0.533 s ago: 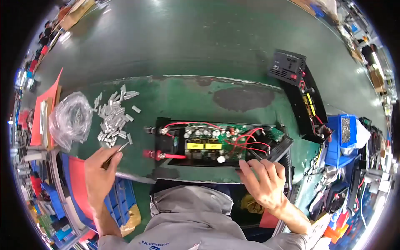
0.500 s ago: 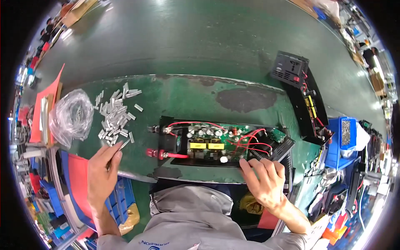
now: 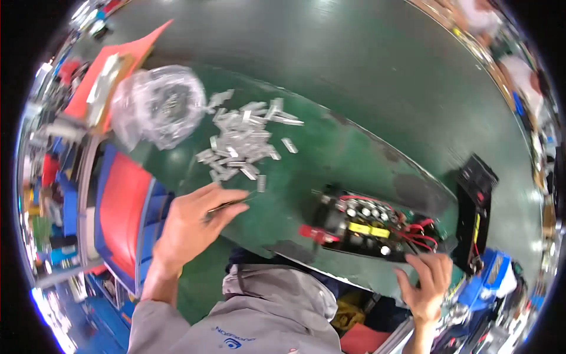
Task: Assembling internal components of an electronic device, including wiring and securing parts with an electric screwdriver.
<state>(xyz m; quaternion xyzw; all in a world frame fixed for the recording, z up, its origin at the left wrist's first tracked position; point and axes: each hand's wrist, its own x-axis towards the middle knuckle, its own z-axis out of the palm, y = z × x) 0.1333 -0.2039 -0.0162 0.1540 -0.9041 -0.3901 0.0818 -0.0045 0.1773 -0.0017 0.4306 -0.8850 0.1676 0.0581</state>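
My left hand point(image 3: 197, 221) pinches a thin metal tool that looks like tweezers point(image 3: 227, 205) between thumb and fingers. Its tip is close to the near side of a pile of small silvery metal pieces point(image 3: 244, 138) on the green bench. To the right lies an open black device case point(image 3: 359, 251) with a circuit board, yellow transformers point(image 3: 368, 229), red wires point(image 3: 420, 236) and a red terminal point(image 3: 318, 233). My right hand point(image 3: 427, 283) is at the case's near right corner, thumb and fingers apart, nothing visible in it. Blur hides whether its fingertips touch the case.
Left of the pile sits a clear plastic bag point(image 3: 159, 106), beside an upright red board point(image 3: 121, 71). A second black device case point(image 3: 474, 218) lies at the far right, near a blue bin point(image 3: 492, 271). A red-lined blue tray point(image 3: 124, 203) stands left of the bench point(image 3: 289, 206).
The view has swung left, shifting the bench contents rightward in the picture. My left hand still pinches the tool, now a little apart from the pile. My right hand stays by the case corner.
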